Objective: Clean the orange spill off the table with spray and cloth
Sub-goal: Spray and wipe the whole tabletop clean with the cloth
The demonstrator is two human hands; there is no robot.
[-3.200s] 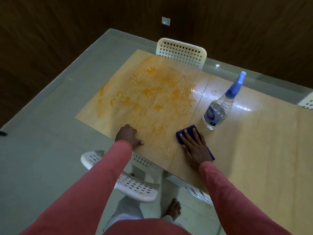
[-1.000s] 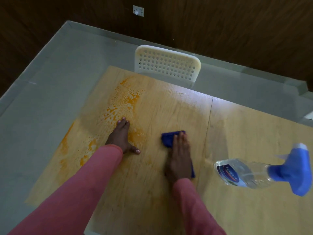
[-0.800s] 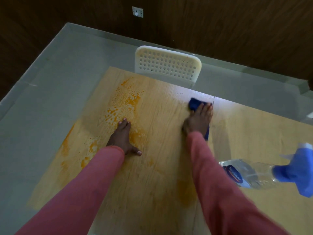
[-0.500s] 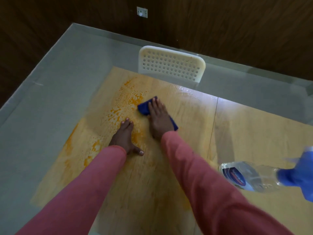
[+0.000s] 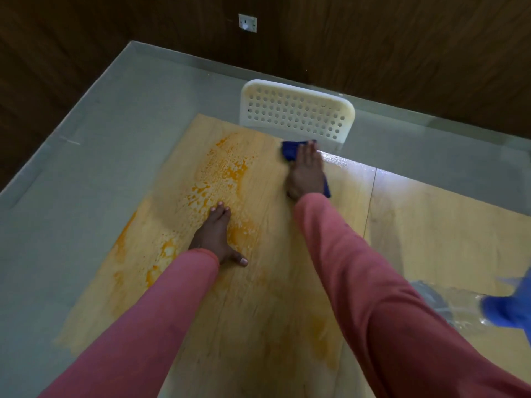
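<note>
An orange spill streaks the left half of the light wooden table, with fainter smears nearer me. My right hand lies flat with straight fingers on a dark blue cloth, pressing it on the table near the far edge, right of the thick orange patch. My left hand rests flat on the table, fingers straight, on the spill's near part. A clear spray bottle with a blue nozzle is at the right edge of the view, blurred and partly cut off.
A white perforated chair back stands against the table's far edge, just beyond the cloth. Grey floor surrounds the table on the left and far side. A dark wood wall with a white socket is behind. The table has a seam right of my right arm.
My right hand has slid the cloth from beside the orange patch up and right to the far edge near the chair. My left hand stays planted. The view has shifted slightly.
</note>
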